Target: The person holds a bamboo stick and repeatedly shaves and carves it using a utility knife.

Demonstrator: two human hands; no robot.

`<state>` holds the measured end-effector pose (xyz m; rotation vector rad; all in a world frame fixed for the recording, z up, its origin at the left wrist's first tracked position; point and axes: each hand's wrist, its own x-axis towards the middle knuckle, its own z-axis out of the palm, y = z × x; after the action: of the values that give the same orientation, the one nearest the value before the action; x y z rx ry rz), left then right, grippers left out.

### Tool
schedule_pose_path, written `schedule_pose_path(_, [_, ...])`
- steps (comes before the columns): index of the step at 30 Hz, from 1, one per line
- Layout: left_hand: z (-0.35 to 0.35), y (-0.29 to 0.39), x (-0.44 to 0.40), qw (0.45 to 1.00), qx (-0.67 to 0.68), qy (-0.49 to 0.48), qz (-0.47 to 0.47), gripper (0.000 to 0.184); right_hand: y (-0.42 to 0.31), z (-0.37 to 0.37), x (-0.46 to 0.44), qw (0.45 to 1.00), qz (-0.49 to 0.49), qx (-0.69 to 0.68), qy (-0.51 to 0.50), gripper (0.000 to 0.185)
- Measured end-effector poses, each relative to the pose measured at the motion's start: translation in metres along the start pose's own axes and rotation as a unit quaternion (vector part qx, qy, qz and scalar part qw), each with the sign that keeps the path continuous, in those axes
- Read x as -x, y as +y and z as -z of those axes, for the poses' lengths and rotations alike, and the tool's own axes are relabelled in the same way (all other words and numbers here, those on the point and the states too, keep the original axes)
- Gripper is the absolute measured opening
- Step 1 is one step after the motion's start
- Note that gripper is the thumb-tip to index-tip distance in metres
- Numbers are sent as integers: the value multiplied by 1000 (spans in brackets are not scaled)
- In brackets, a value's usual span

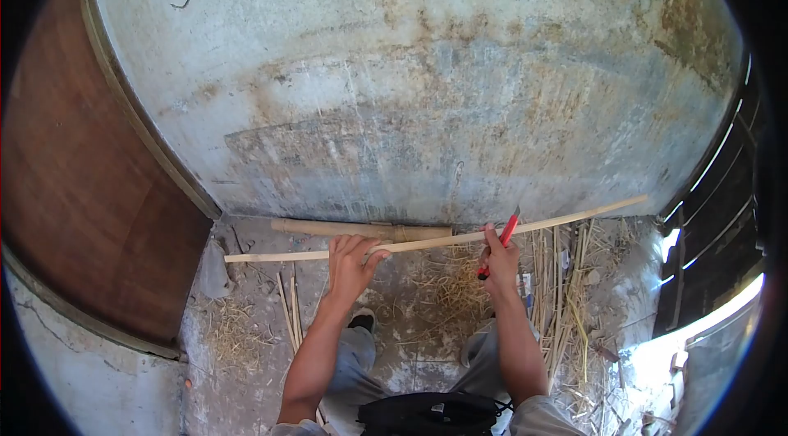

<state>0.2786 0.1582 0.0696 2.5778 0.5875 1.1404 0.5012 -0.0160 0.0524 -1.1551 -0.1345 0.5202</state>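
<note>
A long pale bamboo strip point(435, 243) runs across in front of me, its right end higher than its left. Toward its left part, my left hand point(353, 264) is closed around it, thumb stretched along the strip. My right hand point(499, 260) grips a red utility knife point(509, 228), whose blade points up and away from me. The strip passes at the fingers of that hand too; whether they also pinch it is hard to see. Below the strip, a thick bamboo pole point(328, 228) lies along the foot of the wall.
Several thin bamboo strips point(558, 288) lie on the floor at right, a few more point(289, 305) at left. Shavings point(460, 288) litter the ground. A stained wall point(427, 108) stands ahead, a brown door point(90, 157) at left. A plastic bag point(216, 270) sits near the door.
</note>
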Motion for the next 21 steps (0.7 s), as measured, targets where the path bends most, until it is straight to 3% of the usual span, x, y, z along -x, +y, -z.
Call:
schedule_pose_path(6, [11,19,0,994,-48,101,15,28,3,4,5,999,-12,44,-16,36])
schedule_pose_path(8, [17,33,-5,974,-107,200,-13,27,5,1,6,999,-5,45,-12,37])
schedule_pose_path(10, [15,35,-1,971,-82,222,-9,24,1,-4,10,998,16,-5,54,38])
schedule_pose_path(12, [12,32,7,968,-56,245,-6,21,-2,0,9,998,22,-12,55,37])
schedule_pose_path(14, [1,20,17,977,85,166,105,17,-3,3,6,998,28,-18,59,37])
schedule_pose_path(15, [-5,10,23,977,85,164,104,17,-2,5,4,997,36,-19,66,37])
schedule_pose_path(16, [-10,1,27,945,217,51,241,17,-2,7,2,996,45,-20,74,36])
schedule_pose_path(17, [-16,-7,31,864,339,-65,366,18,-1,9,0,996,46,-21,76,36])
schedule_pose_path(18, [-16,-5,29,864,340,-67,364,18,0,10,-3,994,56,-23,93,35])
schedule_pose_path(20, [-19,2,25,748,450,-144,467,24,-2,14,-7,991,68,-23,109,35])
schedule_pose_path(21, [-22,4,23,746,452,-142,467,24,-3,15,-9,991,71,-25,112,35])
